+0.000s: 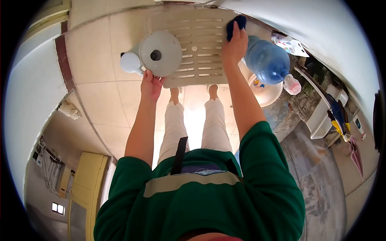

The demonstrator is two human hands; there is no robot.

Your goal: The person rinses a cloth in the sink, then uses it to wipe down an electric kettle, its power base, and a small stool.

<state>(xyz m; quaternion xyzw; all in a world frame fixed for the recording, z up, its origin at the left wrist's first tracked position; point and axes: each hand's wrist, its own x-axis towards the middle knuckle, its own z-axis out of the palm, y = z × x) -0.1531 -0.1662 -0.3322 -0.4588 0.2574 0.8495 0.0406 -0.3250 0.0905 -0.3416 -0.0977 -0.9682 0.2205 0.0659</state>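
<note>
A round white appliance-like container (171, 52) with a black knob on top stands at the left side of a slatted beige plastic surface (194, 76). My left hand (152, 85) grips its near-left rim with the fingertips. Joined to or right beside its left side is a smaller white rounded part (130, 62); I cannot tell which. My right hand (235, 46) holds a bunched dark blue cloth (236, 27) against the far right edge of the slatted surface.
Right of the slats lies a large blue water bottle (268, 60), its neck covered with pinkish plastic. Beneath it is a pale basin (267, 94). A white wall (321, 36) rises behind. Folded umbrellas (341, 118) hang at the right. My feet (213, 91) are close below the slats.
</note>
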